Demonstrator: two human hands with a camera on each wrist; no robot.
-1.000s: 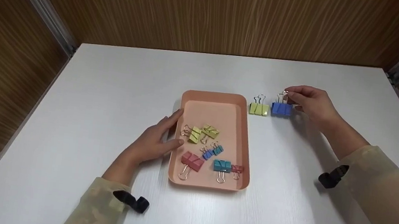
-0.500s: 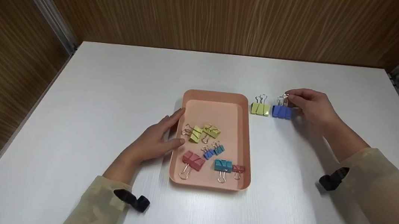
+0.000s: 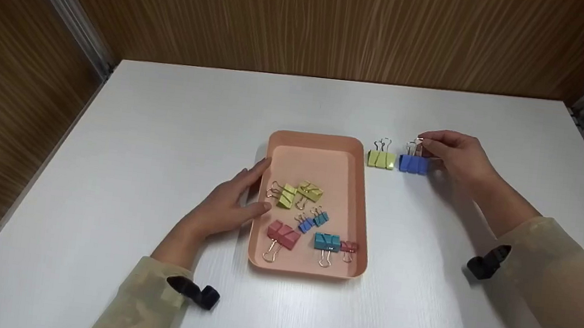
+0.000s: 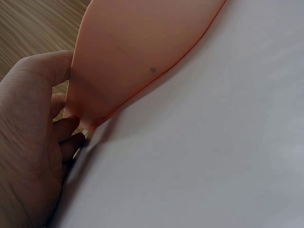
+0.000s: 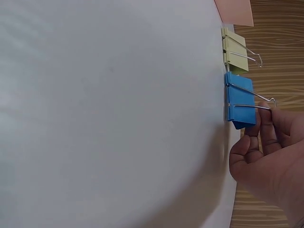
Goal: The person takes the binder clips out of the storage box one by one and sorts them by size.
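A blue binder clip [image 3: 413, 164] [image 5: 240, 107] stands on the white table [image 3: 165, 116], just right of a yellow-green clip [image 3: 381, 159] [image 5: 235, 51]. My right hand [image 3: 453, 152] [image 5: 266, 156] pinches the blue clip's upright wire handles. A pink tray [image 3: 317, 138] [image 4: 133, 52] lies mid-table and holds several clips: two yellow [image 3: 286, 196], a pink one [image 3: 282, 235], a teal one [image 3: 326, 241] and small blue and red ones. My left hand [image 3: 224, 206] [image 4: 33, 142] rests against the tray's left wall, fingers relaxed, thumb on the rim.
Wooden walls close the table in at the back and on both sides. Bare white tabletop stretches left of the tray, in front of it and to the right of the two standing clips. Black straps sit on both sleeves.
My right hand has lowered the blue clip slightly, so it now stands level with the yellow-green one. The left hand and the tray have stayed put.
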